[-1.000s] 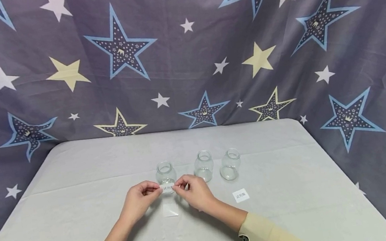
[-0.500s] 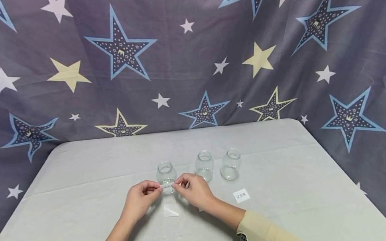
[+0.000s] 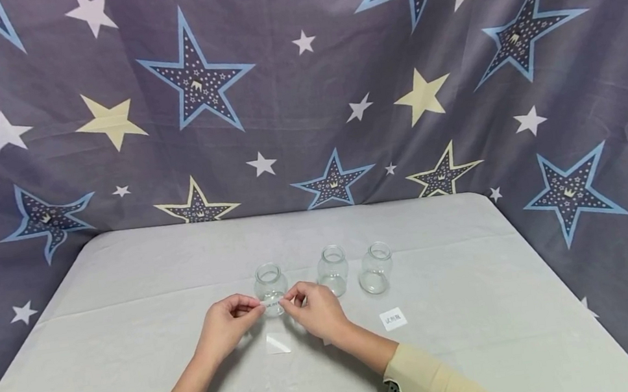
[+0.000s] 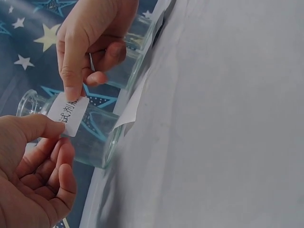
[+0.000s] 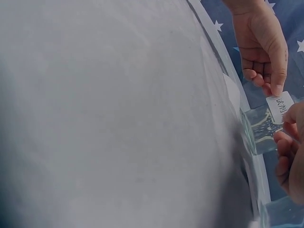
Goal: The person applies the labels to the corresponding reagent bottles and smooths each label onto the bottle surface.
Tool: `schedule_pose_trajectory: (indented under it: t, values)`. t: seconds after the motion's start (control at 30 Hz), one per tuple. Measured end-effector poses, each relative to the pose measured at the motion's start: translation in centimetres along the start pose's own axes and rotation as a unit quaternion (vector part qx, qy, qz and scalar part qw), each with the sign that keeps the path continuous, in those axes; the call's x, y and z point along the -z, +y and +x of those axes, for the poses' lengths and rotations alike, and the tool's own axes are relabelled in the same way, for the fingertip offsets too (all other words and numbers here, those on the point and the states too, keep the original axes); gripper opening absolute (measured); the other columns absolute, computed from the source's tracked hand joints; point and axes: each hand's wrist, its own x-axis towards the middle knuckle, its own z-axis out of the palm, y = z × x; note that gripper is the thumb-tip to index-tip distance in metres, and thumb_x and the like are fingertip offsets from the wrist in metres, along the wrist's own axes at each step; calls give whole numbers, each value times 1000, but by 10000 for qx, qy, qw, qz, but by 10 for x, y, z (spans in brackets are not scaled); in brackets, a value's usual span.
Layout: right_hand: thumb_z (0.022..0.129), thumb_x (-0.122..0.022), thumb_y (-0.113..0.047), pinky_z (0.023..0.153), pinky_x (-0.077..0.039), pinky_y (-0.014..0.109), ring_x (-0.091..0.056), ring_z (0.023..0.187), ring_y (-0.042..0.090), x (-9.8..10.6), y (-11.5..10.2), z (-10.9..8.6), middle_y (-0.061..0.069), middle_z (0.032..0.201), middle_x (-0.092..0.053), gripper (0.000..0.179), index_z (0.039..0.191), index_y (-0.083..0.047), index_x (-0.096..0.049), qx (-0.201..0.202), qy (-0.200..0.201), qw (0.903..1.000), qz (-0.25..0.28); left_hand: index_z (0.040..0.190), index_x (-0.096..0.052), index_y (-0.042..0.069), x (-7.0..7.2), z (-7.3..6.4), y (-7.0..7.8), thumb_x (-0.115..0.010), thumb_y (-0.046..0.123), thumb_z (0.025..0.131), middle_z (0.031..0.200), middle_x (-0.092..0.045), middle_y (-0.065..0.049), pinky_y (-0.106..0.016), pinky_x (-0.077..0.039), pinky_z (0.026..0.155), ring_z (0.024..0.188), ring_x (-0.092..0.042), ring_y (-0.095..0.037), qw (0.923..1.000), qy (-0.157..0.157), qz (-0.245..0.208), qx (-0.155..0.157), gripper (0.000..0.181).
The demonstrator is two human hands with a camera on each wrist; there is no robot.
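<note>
Between both hands is a small white label with handwritten characters, held in front of the leftmost clear glass jar. My left hand pinches the label's left end between thumb and fingers. The right hand pinches its other end the same way. In the left wrist view the label lies over the jar's side; I cannot tell whether it touches the glass. In the right wrist view the label also overlaps the jar. The jar stands upright on the table.
Two more clear glass jars, a middle one and a right one, stand to the right. A second written label lies right of the right hand. A glossy backing sheet lies between the forearms on the grey-white tablecloth.
The label has tilted back in the head view, so its written face shows less now. Both hands stay almost in place, still pinching its ends. The jars have not moved.
</note>
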Motion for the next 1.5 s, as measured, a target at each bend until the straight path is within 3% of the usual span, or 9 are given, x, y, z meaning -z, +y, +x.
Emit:
schedule_pose_trajectory:
  t: [0.2, 0.43, 0.57, 0.67, 0.8, 0.9, 1.07, 1.37, 1.5]
  values:
    - [84, -67, -29, 51, -34, 14, -40, 54, -2, 0, -1, 0, -7, 65, -58, 13, 81, -16, -67, 66, 14, 9998, -200, 89, -68, 1, 1, 0, -1, -72, 17, 81, 77, -68, -5, -18, -44, 55, 62, -53, -4, 10000, 5, 40, -25, 18]
    - [83, -68, -35, 50, -34, 14, -40, 52, -2, 2, 0, -1, -8, 64, -58, 21, 74, -17, -64, -192, -18, 9998, -104, 88, -67, 1, 0, 1, -1, -70, 15, 82, 76, -67, -5, -19, -45, 55, 61, -53, -4, 10000, 25, 49, 30, 15]
    - [81, -71, -37, 51, -36, 15, -41, 52, -2, 1, 1, 0, -5, 66, -59, 25, 87, -14, -63, -231, 42, 9997, 96, 93, -63, 0, 1, 1, 1, -72, 16, 81, 83, -66, -9, -19, -46, 60, 70, -57, -8, 10000, 40, 39, 76, 21]
    - [79, -73, -36, 53, -38, 15, -45, 55, -1, 0, 2, 2, -1, 71, -61, 35, 99, -12, -60, -198, 104, 9993, 292, 104, -58, -1, 3, 1, 1, -73, 18, 80, 98, -64, -15, -24, -50, 71, 85, -62, -18, 10000, 29, -66, 23, 34]
    - [77, -76, -35, 58, -42, 16, -55, 64, 9, -1, 2, 3, 4, 86, -65, 48, 114, -11, -55, -166, 73, 9982, 578, 121, -51, -1, 3, 3, 0, -73, 18, 81, 121, -58, -22, -36, -50, 90, 109, -59, -34, 9991, -118, -371, -185, 50]
    - [75, -77, -35, 63, -45, 17, -61, 73, 18, -2, 1, 5, 7, 100, -66, 61, 124, -10, -52, -182, -20, 9970, 757, 128, -48, -2, 2, 5, -1, -72, 17, 82, 129, -53, -24, -41, -46, 96, 118, -54, -37, 9971, -314, -591, -373, 55]
    - [75, -77, -35, 64, -48, 17, -64, 78, 18, -5, 0, 9, 9, 109, -66, 66, 129, -7, -52, -241, -134, 9954, 913, 129, -47, -4, -1, 6, -2, -69, 13, 84, 129, -54, -25, -36, -47, 96, 117, -55, -36, 9949, -434, -733, -536, 53]
    - [80, -72, -29, 62, -49, 16, -60, 71, 5, 1, 6, 9, 8, 109, -68, 53, 127, -10, -57, -257, -290, 9917, 1227, 127, -52, 0, -1, 10, -8, -70, 20, 84, 124, -59, -21, -28, -51, 89, 112, -59, -33, 9967, -403, -583, -384, 51]
    - [83, -69, -29, 58, -49, 17, -61, 68, 7, 4, 10, 10, 9, 111, -68, 52, 130, -11, -55, -204, -475, 9894, 1358, 127, -53, -1, 0, 10, -10, -69, 19, 84, 123, -59, -22, -28, -51, 89, 112, -59, -32, 9965, -424, -645, -327, 50]
